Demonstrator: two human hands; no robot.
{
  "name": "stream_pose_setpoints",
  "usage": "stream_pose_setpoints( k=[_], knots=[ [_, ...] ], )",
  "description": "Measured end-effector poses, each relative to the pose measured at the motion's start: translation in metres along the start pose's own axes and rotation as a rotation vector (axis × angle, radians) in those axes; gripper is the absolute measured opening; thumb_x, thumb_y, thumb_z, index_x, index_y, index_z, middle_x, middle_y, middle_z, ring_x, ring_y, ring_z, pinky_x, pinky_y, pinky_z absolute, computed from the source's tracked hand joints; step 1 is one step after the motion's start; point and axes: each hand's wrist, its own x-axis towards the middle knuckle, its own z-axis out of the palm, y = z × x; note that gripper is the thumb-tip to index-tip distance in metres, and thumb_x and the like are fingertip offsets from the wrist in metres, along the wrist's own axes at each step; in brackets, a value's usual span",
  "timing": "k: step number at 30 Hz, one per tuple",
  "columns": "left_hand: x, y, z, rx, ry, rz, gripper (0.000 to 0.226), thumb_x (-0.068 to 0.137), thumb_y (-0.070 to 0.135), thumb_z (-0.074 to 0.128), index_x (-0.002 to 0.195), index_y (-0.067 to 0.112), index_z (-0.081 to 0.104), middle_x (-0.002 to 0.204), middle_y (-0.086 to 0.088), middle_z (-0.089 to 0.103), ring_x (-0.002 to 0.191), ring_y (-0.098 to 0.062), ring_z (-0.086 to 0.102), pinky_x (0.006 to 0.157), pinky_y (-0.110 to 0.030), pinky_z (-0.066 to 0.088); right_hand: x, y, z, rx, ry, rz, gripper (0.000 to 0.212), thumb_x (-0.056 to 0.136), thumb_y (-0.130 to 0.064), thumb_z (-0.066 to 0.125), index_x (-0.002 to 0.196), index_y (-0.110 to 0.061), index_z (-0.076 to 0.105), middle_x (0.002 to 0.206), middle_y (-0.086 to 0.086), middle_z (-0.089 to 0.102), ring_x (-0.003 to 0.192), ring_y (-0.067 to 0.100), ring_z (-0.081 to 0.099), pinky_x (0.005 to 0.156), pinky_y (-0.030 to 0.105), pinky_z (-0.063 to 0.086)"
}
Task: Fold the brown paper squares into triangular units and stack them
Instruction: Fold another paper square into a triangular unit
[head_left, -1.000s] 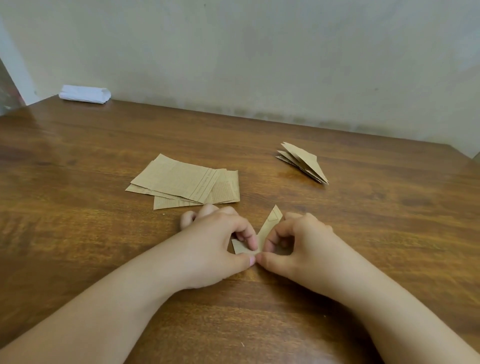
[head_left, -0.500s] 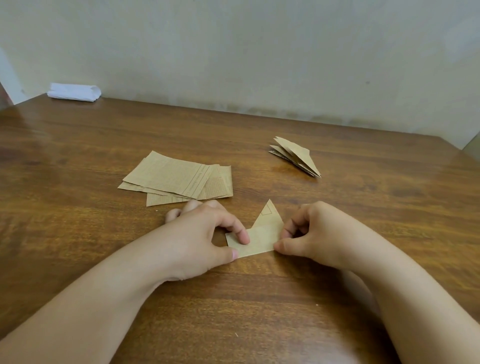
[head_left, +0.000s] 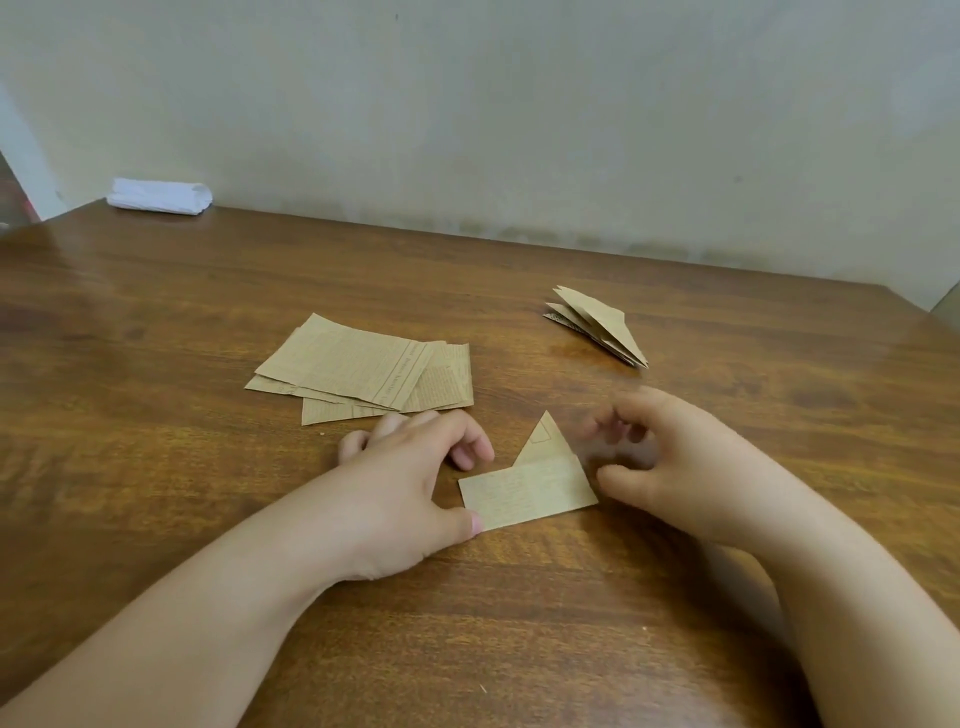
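A partly folded brown paper piece (head_left: 524, 493) lies flat on the wooden table (head_left: 156, 493), a strip with one triangular flap pointing up at its right end. My left hand (head_left: 410, 483) rests beside it, the thumb tip touching the strip's near left corner and the index finger curled just above it. My right hand (head_left: 670, 467) hovers blurred at the strip's right end, fingers loosely curled and holding nothing. A stack of flat brown paper squares (head_left: 363, 371) lies behind my left hand. A small pile of finished triangular units (head_left: 597, 325) sits further back on the right.
A rolled white cloth (head_left: 158, 196) lies at the table's far left corner against the wall. The table's right edge shows at the far right.
Both hands have drawn apart from the paper. The strip, pinched between them a second ago, now lies flat and uncovered, and my right hand has lifted off its right end.
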Motion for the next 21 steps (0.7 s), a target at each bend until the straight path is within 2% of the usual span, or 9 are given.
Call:
stream_pose_setpoints(
  k=[2,4,6,8,10,13,16,18,21],
  knots=[
    [0.001,0.0,0.0,0.0,0.001,-0.009,0.036,0.087,0.034,0.063,0.112,0.047,0.041,0.106,0.032,0.038,0.109,-0.001,0.026,0.089,-0.021,0.018,-0.001,-0.009,0.009,0.025,0.027,-0.122,0.029,0.085,-0.028,0.063,0.104,-0.046,0.052,0.104,-0.025,0.05,0.104,-0.003,0.045,0.089,0.008,0.035],
    [0.001,0.001,0.0,-0.003,0.003,-0.017,0.037,0.087,0.034,0.062,0.113,0.048,0.039,0.105,0.033,0.037,0.108,0.0,0.025,0.089,-0.021,0.017,0.001,-0.016,0.019,-0.034,-0.009,-0.174,0.034,0.084,-0.041,0.062,0.116,-0.045,0.049,0.105,-0.024,0.05,0.107,-0.001,0.042,0.099,0.023,0.034],
    [0.002,0.001,0.001,-0.008,0.016,-0.013,0.037,0.087,0.035,0.062,0.113,0.049,0.039,0.104,0.034,0.036,0.107,0.001,0.025,0.09,-0.021,0.018,0.003,-0.02,0.025,-0.079,-0.038,-0.165,0.041,0.082,-0.047,0.065,0.119,-0.044,0.047,0.1,-0.023,0.048,0.104,0.001,0.04,0.099,0.029,0.032],
    [0.003,0.001,0.001,-0.001,0.03,0.002,0.039,0.086,0.037,0.063,0.114,0.049,0.038,0.104,0.034,0.037,0.104,0.004,0.024,0.091,-0.021,0.017,0.002,-0.021,0.024,-0.068,-0.037,-0.166,0.038,0.08,-0.045,0.069,0.113,-0.045,0.051,0.095,-0.021,0.046,0.1,0.0,0.039,0.095,0.026,0.031],
    [0.003,-0.001,0.001,0.004,0.029,0.015,0.041,0.084,0.039,0.065,0.115,0.048,0.039,0.106,0.033,0.039,0.105,0.006,0.027,0.093,-0.021,0.019,0.001,-0.021,0.022,-0.03,-0.056,-0.196,0.022,0.081,-0.039,0.07,0.099,-0.044,0.058,0.092,-0.019,0.048,0.097,-0.001,0.039,0.092,0.026,0.032],
    [0.003,-0.004,-0.003,-0.133,0.045,-0.02,0.037,0.083,0.027,0.066,0.109,0.045,0.047,0.106,0.028,0.049,0.107,0.007,0.04,0.094,-0.021,0.033,0.0,-0.019,0.021,0.044,-0.03,-0.249,0.014,0.082,-0.03,0.07,0.08,-0.042,0.064,0.091,-0.021,0.058,0.102,-0.004,0.042,0.101,0.034,0.034],
    [0.005,-0.005,-0.006,-0.415,0.184,-0.093,0.025,0.088,0.017,0.059,0.101,0.037,0.055,0.091,0.014,0.067,0.085,0.0,0.06,0.076,-0.018,0.047,0.0,-0.014,0.019,0.17,0.171,-0.325,0.013,0.079,-0.028,0.071,0.083,-0.04,0.067,0.098,-0.026,0.059,0.11,-0.004,0.043,0.103,0.043,0.035],
    [0.004,0.001,-0.008,-0.595,0.2,-0.132,0.015,0.089,0.034,0.06,0.102,0.029,0.057,0.079,0.007,0.073,0.068,-0.006,0.067,0.071,-0.023,0.051,-0.001,-0.012,0.018,0.234,0.29,-0.412,0.011,0.077,-0.035,0.069,0.086,-0.041,0.065,0.104,-0.026,0.058,0.114,0.002,0.045,0.102,0.048,0.036],
    [-0.001,0.011,-0.01,-0.85,0.01,-0.167,0.06,0.066,0.059,0.06,0.11,0.019,0.055,0.08,-0.005,0.075,0.068,-0.018,0.072,0.062,-0.026,0.054,-0.001,-0.015,0.019,0.301,0.407,-0.51,0.01,0.075,-0.041,0.063,0.084,-0.041,0.065,0.105,-0.021,0.056,0.116,0.009,0.047,0.099,0.052,0.037]
  ],
)
